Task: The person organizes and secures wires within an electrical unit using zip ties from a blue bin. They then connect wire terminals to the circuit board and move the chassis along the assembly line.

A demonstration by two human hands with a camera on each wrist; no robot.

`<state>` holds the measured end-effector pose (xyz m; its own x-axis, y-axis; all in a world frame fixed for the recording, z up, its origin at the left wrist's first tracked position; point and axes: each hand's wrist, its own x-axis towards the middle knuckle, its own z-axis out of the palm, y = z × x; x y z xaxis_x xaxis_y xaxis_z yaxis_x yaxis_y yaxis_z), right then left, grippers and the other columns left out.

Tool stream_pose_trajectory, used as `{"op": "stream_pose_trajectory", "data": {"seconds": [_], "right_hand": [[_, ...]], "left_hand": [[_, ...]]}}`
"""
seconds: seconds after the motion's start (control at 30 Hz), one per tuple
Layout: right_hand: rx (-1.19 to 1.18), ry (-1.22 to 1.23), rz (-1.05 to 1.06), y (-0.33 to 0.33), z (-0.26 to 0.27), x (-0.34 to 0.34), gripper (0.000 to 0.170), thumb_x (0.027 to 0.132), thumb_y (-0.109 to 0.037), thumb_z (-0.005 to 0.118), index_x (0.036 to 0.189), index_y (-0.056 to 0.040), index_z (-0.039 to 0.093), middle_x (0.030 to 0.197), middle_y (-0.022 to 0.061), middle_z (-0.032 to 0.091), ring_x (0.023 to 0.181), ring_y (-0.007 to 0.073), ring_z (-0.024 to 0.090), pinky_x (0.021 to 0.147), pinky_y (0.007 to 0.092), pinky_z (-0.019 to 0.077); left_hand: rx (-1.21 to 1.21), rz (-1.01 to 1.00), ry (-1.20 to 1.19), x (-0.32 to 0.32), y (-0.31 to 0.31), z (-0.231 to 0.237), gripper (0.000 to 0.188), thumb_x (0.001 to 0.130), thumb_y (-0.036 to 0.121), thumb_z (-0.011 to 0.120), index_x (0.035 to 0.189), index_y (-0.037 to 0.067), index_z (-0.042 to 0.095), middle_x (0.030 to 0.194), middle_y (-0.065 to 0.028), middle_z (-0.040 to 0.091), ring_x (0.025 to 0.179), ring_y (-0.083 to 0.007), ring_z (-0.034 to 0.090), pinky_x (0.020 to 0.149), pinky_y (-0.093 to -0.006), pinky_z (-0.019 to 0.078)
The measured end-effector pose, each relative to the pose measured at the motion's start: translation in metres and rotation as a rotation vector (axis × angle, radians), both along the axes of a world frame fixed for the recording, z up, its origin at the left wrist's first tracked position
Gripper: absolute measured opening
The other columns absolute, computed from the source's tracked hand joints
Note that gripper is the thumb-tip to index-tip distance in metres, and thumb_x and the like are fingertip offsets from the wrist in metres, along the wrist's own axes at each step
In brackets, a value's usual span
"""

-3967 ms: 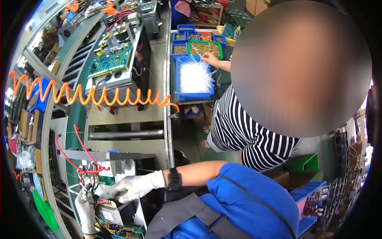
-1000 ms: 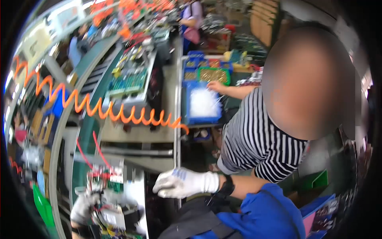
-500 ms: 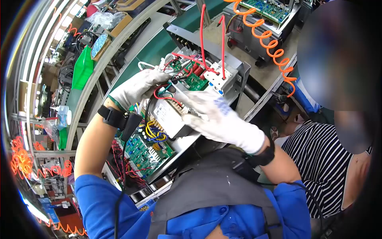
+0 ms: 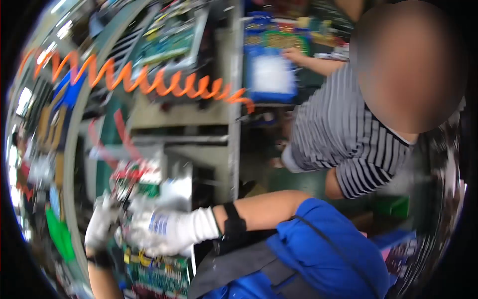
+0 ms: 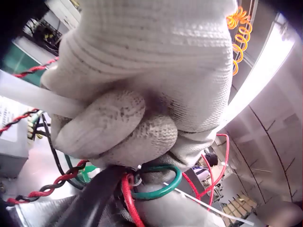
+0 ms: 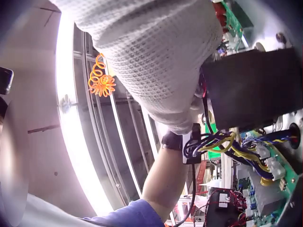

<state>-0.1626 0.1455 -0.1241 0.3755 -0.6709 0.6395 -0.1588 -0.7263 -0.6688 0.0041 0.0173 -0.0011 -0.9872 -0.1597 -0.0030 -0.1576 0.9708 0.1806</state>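
In the head view my white-gloved left hand (image 4: pixel 102 224) is at a wire bundle on an opened electrical unit. Close up, its fingers are curled at the bundle, where a black sleeve (image 5: pixel 97 198), a red wire (image 5: pixel 129 201) and a looped green wire (image 5: pixel 163 187) come together. A thin white cable tie (image 5: pixel 213 206) sticks out of the bundle, and a wider translucent white strip (image 5: pixel 33 97) runs in under the curled fingers. My gloved right hand (image 4: pixel 162 230) reaches across beside the left. Its fingertips are hidden and blurred. A dark box-shaped part (image 6: pixel 255 90) stands beside it.
A green circuit board (image 4: pixel 164 271) lies in the unit near me, and red cables (image 4: pixel 127 137) rise at its far side. An orange coiled hose (image 4: pixel 164 82) hangs across. A person in a striped shirt (image 4: pixel 338 124) stands on the right by a blue bin (image 4: pixel 271 97).
My right hand, held away from the unit a second ago, is now at the wires beside my left hand. The head view has swung toward the person and blurred.
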Motion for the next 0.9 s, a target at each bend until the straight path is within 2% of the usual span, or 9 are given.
{"op": "stream_pose_trajectory", "data": {"seconds": [0.07, 0.13, 0.43, 0.47, 0.53, 0.6, 0.67, 0.73, 0.9], "right_hand": [[0.089, -0.026, -0.049, 0.010, 0.022, -0.035, 0.034, 0.080, -0.031, 0.061, 0.105, -0.0074, 0.064, 0.106, 0.0118, 0.060, 0.105, 0.0300, 0.055, 0.092, 0.0433, 0.0422], [0.098, -0.078, -0.113, 0.013, 0.016, -0.040, 0.031, 0.080, -0.031, 0.061, 0.101, -0.0074, 0.065, 0.103, 0.0110, 0.061, 0.103, 0.0300, 0.056, 0.092, 0.0435, 0.0430], [-0.334, 0.400, -0.614, -0.031, -0.004, -0.015, 0.035, 0.078, -0.024, 0.058, 0.102, 0.0011, 0.064, 0.104, 0.0135, 0.062, 0.094, 0.0270, 0.059, 0.074, 0.0391, 0.0487], [-0.236, 0.408, -0.623, -0.039, 0.007, -0.005, 0.037, 0.078, -0.024, 0.059, 0.104, 0.0008, 0.065, 0.106, 0.0131, 0.062, 0.094, 0.0259, 0.059, 0.074, 0.0386, 0.0484], [-0.470, 0.737, -0.712, -0.038, 0.033, -0.020, 0.034, 0.080, -0.022, 0.056, 0.106, -0.0017, 0.066, 0.098, 0.0107, 0.064, 0.092, 0.0245, 0.058, 0.073, 0.0368, 0.0476], [-0.689, 0.939, -0.839, -0.041, 0.033, -0.027, 0.041, 0.086, -0.014, 0.048, 0.119, 0.0102, 0.053, 0.114, 0.0207, 0.059, 0.106, 0.0273, 0.058, 0.086, 0.0335, 0.0502], [-0.193, 0.338, -0.281, -0.067, 0.018, -0.017, 0.021, 0.080, -0.017, 0.055, 0.086, 0.0010, 0.065, 0.079, 0.0147, 0.062, 0.079, 0.0276, 0.060, 0.074, 0.0382, 0.0474], [-0.356, 0.507, -0.344, -0.069, 0.025, -0.021, 0.027, 0.080, -0.020, 0.057, 0.095, 0.0009, 0.065, 0.092, 0.0157, 0.065, 0.084, 0.0287, 0.063, 0.081, 0.0395, 0.0487], [0.073, 0.731, -0.237, -0.082, 0.049, -0.020, 0.019, 0.088, -0.017, 0.057, 0.102, -0.0074, 0.065, 0.103, 0.0112, 0.068, 0.096, 0.0269, 0.068, 0.072, 0.0389, 0.0555]], "left_hand": [[0.300, 0.085, -0.106, -0.005, -0.001, -0.001, 0.025, 0.067, -0.003, 0.059, 0.091, 0.004, 0.062, 0.085, -0.0115, 0.062, 0.071, -0.0252, 0.061, 0.068, -0.0323, 0.0470], [1.192, 1.043, 0.088, -0.008, 0.015, -0.013, 0.024, 0.073, -0.005, 0.058, 0.097, 0.000, 0.060, 0.083, -0.0065, 0.063, 0.073, -0.0163, 0.061, 0.065, -0.0277, 0.0473], [1.060, 1.060, 0.250, 0.018, 0.022, -0.034, 0.013, 0.089, 0.019, 0.064, 0.095, 0.007, 0.064, 0.068, 0.0099, 0.052, 0.049, 0.0019, 0.032, 0.043, -0.0168, 0.0238], [1.001, 1.088, 0.139, 0.007, 0.030, -0.013, 0.018, 0.085, 0.014, 0.064, 0.101, 0.005, 0.064, 0.083, -0.0022, 0.064, 0.064, -0.0088, 0.056, 0.057, -0.0211, 0.0433], [-0.137, 0.177, -0.069, 0.017, 0.024, -0.012, 0.034, 0.078, 0.009, 0.065, 0.112, 0.001, 0.063, 0.116, -0.0198, 0.063, 0.108, -0.0312, 0.061, 0.090, -0.0371, 0.0483], [0.164, 0.354, -0.131, 0.002, 0.035, 0.002, 0.045, 0.078, 0.010, 0.061, 0.122, -0.001, 0.059, 0.139, -0.0265, 0.047, 0.134, -0.0433, 0.039, 0.111, -0.0495, 0.0302], [0.022, 0.350, -0.015, 0.025, 0.044, -0.008, 0.041, 0.081, 0.009, 0.056, 0.121, 0.000, 0.058, 0.132, -0.0249, 0.052, 0.130, -0.0444, 0.042, 0.110, -0.0508, 0.0298], [0.452, 0.706, -0.056, -0.003, 0.047, 0.011, 0.038, 0.081, 0.017, 0.054, 0.113, -0.002, 0.061, 0.119, -0.0242, 0.057, 0.110, -0.0450, 0.050, 0.097, -0.0471, 0.0394], [1.036, 1.194, 0.281, 0.005, 0.043, -0.022, 0.020, 0.093, 0.014, 0.060, 0.101, -0.004, 0.065, 0.091, 0.0002, 0.063, 0.086, -0.0054, 0.054, 0.079, -0.0260, 0.0457]]}}
